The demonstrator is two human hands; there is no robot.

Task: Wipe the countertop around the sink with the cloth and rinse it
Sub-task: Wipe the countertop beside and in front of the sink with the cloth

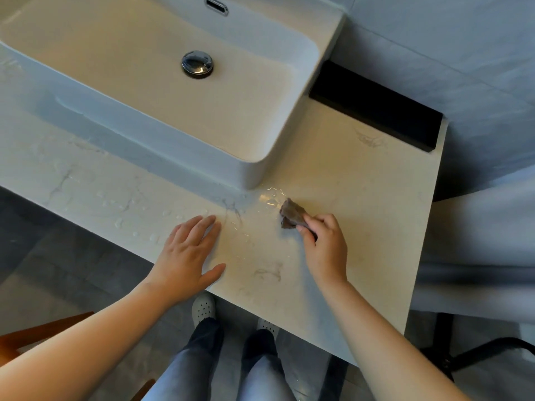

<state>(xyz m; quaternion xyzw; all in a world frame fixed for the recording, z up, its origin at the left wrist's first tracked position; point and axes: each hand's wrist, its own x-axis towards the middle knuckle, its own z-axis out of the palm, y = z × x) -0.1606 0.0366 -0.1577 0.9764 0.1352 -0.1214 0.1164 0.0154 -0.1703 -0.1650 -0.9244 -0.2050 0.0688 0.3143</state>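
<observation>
Position: my right hand [324,244] pinches a small crumpled brown-grey cloth [292,214] between thumb and curled fingers; the wad is pressed onto the pale cream veined stone tabletop [362,198], just in front of the near right corner of the white rectangular ceramic sink [254,169]. The cloth's leading edge touches a shallow clear water puddle [272,196] at that corner; I judge the grip is kept low and tight so the wad pushes the water along rather than smearing it.

My left hand [188,256] lies flat on the tabletop near its front edge, fingers straight and close together, thumb out, holding nothing; I read this as a brace while I lean over.

Scattered water droplets [121,221] bead the front strip to the left of that hand, so that stretch looks unwiped; the surface right of the cloth looks dry. Judgement: wiping is in hand; the rinse is not yet done.

A round chrome drain stopper [197,64] sits in the basin floor and a chrome overflow slot [216,5] in its far wall; no tap is in view. A long black block [376,108] lies along the back of the tabletop, right of the sink.

Writing: none legible; no brand or label shows on sink, fittings or cloth; my white perforated shoes [204,306] below show no mark I can read.
</observation>
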